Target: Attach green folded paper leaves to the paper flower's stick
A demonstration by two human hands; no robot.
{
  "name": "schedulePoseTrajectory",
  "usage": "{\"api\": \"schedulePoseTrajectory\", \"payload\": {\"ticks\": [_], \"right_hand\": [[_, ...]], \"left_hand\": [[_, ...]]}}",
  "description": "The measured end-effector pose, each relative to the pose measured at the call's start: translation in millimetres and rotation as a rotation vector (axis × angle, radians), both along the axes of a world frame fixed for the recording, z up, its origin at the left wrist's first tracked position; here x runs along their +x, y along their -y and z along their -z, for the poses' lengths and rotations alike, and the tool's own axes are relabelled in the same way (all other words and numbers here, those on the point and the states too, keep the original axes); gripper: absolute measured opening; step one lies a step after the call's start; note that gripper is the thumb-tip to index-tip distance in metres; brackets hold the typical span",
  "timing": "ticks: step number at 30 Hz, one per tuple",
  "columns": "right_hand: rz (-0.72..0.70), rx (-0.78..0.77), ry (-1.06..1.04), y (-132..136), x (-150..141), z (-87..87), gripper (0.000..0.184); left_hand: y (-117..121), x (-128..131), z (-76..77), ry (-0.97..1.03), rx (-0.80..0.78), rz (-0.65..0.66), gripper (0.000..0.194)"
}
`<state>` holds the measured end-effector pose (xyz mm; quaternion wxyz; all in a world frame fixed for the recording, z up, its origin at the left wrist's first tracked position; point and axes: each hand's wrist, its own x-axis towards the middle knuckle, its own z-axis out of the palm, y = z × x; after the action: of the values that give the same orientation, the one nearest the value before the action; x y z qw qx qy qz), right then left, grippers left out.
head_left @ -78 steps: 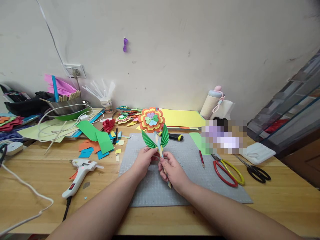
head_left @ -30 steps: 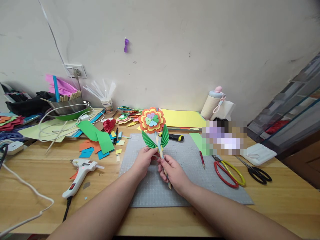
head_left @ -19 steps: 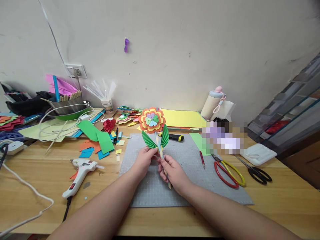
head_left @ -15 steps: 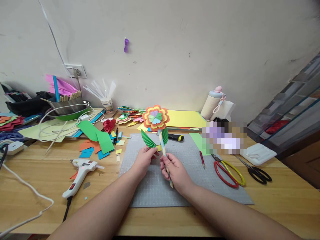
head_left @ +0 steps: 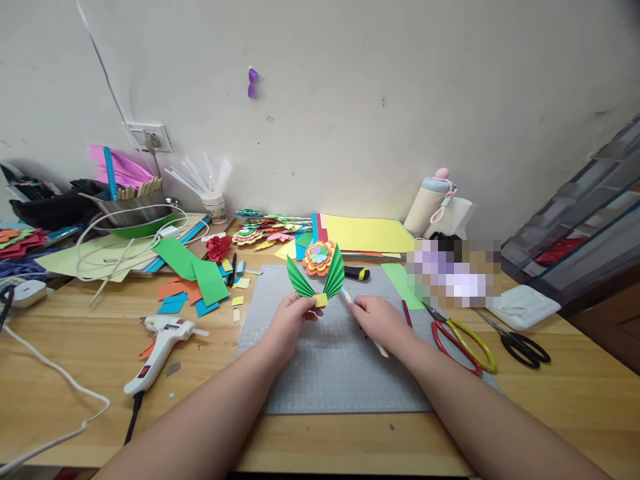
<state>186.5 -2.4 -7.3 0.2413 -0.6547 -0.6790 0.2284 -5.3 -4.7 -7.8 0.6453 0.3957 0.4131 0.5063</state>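
My left hand (head_left: 291, 327) pinches a pair of pleated green paper leaves (head_left: 327, 275) by the yellow paper tab (head_left: 321, 300) that joins them at the base. In my right hand (head_left: 379, 320) is the striped stem of a paper flower (head_left: 320, 258), gripped with the fingers closed round it. The flower's layered head has orange, yellow and pastel petals, and it shows behind the leaves. Its stem slants down to the right, partly hidden by my right hand. Both hands hover over a grey cutting mat (head_left: 320, 380).
Left of the mat lies a white glue gun (head_left: 160, 353), near green paper strips (head_left: 193, 270). To the right are red-and-yellow-handled scissors (head_left: 460, 343), black scissors (head_left: 523, 348) and a red pencil (head_left: 407, 312). A utility knife (head_left: 357, 273) and a bottle (head_left: 430, 203) stand farther back.
My right hand has moved right and tilted the flower, so its head is lower and its stem slants. The leaves, earlier partly behind the stem, now stand in front of the flower.
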Motion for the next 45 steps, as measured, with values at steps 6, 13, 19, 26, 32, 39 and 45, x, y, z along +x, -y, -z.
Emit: {"api": "schedulePoseTrajectory", "payload": {"ticks": [6,13,19,26,32,39,45], "right_hand": [[0.013,0.016,0.175,5.5,-1.6,-3.0,0.035],[-0.178,-0.211,-0.973,18.3,-11.7,-13.2,0.047],[-0.041,-0.274,-1.228,29.5,-26.6,-9.6,0.03],[-0.064,-0.195,-1.237,36.0,-37.2,-2.6,0.028],[-0.128,-0.165,-1.11,35.3,-33.6,0.2,0.026],[-0.19,-0.162,-1.026,30.9,-29.5,-2.9,0.024],[-0.204,-0.178,-1.048,31.4,-27.2,-3.4,0.023]], "left_hand": [[4.8,3.1,3.0,-0.017,-0.012,0.078,0.016],[7.8,6.1,1.4,-0.049,-0.011,0.165,0.018],[7.0,6.4,-2.3,0.045,-0.029,0.184,0.019],[8.7,7.9,-4.5,-0.11,0.052,0.211,0.029],[8.9,6.6,-5.3,-0.198,0.042,0.228,0.03],[7.3,2.3,-8.3,-0.27,0.048,0.255,0.031],[7.7,-0.2,-10.5,-0.271,0.041,0.296,0.031]]}}
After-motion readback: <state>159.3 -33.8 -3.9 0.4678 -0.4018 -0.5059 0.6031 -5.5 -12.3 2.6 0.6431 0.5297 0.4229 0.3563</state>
